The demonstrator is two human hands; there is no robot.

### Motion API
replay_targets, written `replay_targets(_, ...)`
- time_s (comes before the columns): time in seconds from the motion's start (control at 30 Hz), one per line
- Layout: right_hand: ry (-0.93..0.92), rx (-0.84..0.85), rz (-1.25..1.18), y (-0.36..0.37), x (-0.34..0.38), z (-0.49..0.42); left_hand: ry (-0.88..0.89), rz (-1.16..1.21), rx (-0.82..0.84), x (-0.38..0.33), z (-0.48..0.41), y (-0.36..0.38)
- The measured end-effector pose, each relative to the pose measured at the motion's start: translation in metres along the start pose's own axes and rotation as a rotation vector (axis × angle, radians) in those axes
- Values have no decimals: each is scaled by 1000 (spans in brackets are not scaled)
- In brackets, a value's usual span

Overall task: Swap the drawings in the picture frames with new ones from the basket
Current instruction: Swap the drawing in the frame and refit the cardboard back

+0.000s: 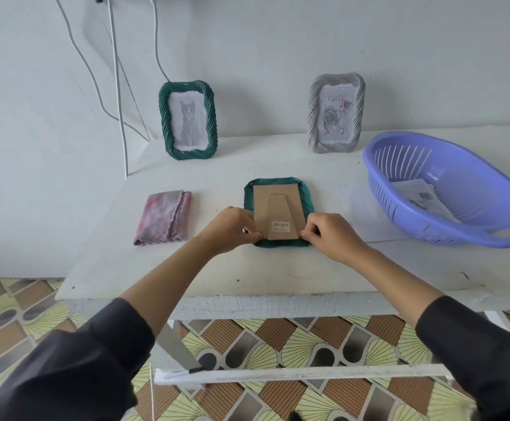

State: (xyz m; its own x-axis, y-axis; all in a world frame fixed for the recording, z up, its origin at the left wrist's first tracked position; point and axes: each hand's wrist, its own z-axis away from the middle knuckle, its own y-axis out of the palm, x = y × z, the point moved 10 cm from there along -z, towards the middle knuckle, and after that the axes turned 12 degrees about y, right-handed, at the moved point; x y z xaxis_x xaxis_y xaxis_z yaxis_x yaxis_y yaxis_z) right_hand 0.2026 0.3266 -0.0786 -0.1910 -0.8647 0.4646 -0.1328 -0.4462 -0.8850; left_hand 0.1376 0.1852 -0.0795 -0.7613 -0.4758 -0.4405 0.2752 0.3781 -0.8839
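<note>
A green picture frame (306, 199) lies face down in the middle of the white table (278, 268), its brown cardboard back (273, 205) with a folded stand facing up. My left hand (232, 227) pinches the cardboard back's near left corner. My right hand (332, 233) pinches its near right corner. A second green frame (188, 120) with a cat drawing stands at the back left against the wall. A grey frame (335, 112) with a rose drawing stands at the back right. The purple basket (448, 189) on the right holds several drawings (423, 197).
A folded pink-grey cloth (164, 217) lies left of the face-down frame. White cables (117, 86) hang down the wall at the back left. The table's near edge runs just below my forearms, with patterned floor beneath.
</note>
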Motion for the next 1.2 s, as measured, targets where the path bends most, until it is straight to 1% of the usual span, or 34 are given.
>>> replay_targets(0.27, 82, -22, -115, 3, -9, -1, -86, 94, -7, 9, -2, 0)
replay_targets(0.47, 101, -10, -232, 3, -12, -1, -129, 127, -28, 10, 1, -1)
replay_targets(0.5, 107, 1, -268, 3, -14, -1, -144, 148, -72, 11, 3, -3)
replay_targets(0.53, 120, -4, -312, 1, -17, -1, -169, 182, -150, 14, 6, -7)
replay_targets(0.6, 179, -88, -392, -9, -28, -5, -249, 245, -354, 24, 16, -20)
replay_targets(0.63, 231, -131, -413, -14, -35, -6, -292, 252, -416, 29, 21, -23)
replay_targets(0.67, 290, -147, -414, -17, -43, -8, -335, 237, -424, 34, 24, -22)
replay_targets(0.73, 403, -93, -390, -11, -54, -13, -404, 188, -345, 40, 25, -12)
replay_targets(0.8, 441, -35, -401, -4, -55, -18, -428, 197, -299, 41, 22, -5)
replay_targets(0.87, 437, -31, -413, -2, -50, -21, -424, 205, -284, 40, 17, -2)
replay_targets(1.03, 435, -93, -456, -11, -51, -19, -422, 214, -282, 39, 14, -2)
replay_targets(1.13, 394, -202, -469, -38, -49, -20, -411, 278, -284, 38, 11, 0)
replay_targets(1.2, 344, -289, -472, -64, -42, -21, -417, 327, -324, 38, 9, -2)
